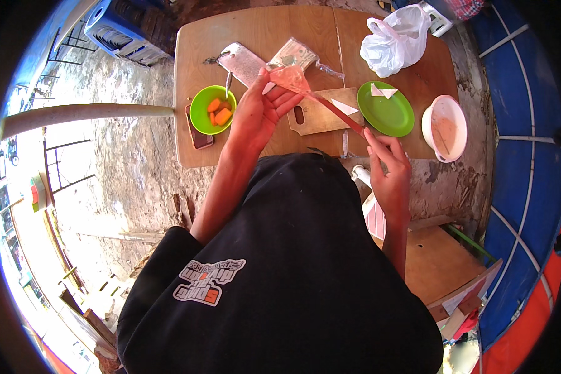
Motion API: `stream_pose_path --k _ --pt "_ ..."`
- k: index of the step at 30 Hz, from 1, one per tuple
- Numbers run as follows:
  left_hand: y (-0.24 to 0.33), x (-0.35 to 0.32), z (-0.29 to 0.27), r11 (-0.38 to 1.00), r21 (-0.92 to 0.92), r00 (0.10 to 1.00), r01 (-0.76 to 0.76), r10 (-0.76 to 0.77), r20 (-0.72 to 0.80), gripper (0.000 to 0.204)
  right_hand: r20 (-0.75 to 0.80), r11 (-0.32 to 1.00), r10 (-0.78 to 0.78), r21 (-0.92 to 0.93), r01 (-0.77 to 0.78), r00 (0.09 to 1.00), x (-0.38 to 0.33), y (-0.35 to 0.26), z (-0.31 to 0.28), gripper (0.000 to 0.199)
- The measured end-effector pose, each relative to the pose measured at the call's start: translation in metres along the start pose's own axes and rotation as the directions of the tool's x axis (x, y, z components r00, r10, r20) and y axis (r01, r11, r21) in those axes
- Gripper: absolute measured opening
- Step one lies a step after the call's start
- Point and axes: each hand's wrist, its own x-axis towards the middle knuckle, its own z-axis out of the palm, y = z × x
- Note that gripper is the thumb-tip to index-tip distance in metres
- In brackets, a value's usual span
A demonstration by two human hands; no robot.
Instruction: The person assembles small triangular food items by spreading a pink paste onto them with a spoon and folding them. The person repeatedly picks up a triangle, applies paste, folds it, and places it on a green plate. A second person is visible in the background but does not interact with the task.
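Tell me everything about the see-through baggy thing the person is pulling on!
The clear plastic bag looks thin, shiny and slightly reddish-orange. Its wide, puffed end sits pinched in the left hand, above the wooden table. From there it is twisted into a long narrow tail, stretched taut and slanting down to the right hand, whose fingers grip its end. The tail passes over the wooden cutting board. What is inside cannot be told.

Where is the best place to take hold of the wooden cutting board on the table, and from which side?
Probably at the slot handle of the wooden cutting board, near its left end. The slot is open and bare, so fingers can hook through it from the left edge. The right part is poorer: a white triangular piece lies there, beside the green plate.
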Motion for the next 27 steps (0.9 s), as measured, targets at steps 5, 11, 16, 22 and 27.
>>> stream_pose_path --k 5,11,16,22,27 --pt "-0.001 0.0 0.001 1.0 0.015 0.999 -0.026 0.027 -0.036 0.038 -0.07 0.999 -0.006 0.048 0.009 0.998 -0.001 -0.002 0.002 0.033" --pt "-0.005 -0.002 0.008 0.994 0.062 0.996 -0.086 0.087 -0.026 0.037 -0.066 0.996 -0.09 -0.014 0.089 0.994 0.005 -0.01 0.01 0.037" --pt "-0.006 -0.003 0.01 0.993 0.054 0.994 -0.106 0.106 -0.003 0.036 -0.055 0.991 -0.109 -0.078 0.105 0.993 0.005 -0.008 0.012 0.038" --pt "-0.001 -0.003 0.004 0.997 -0.001 0.997 -0.078 0.078 0.019 0.037 -0.045 0.999 -0.047 -0.015 0.047 0.998 -0.001 0.001 0.007 0.034" --pt "0.003 -0.002 0.0 0.991 0.076 0.993 -0.114 0.116 -0.027 0.031 -0.081 0.99 0.03 0.14 -0.019 0.996 0.001 0.006 -0.004 0.027"
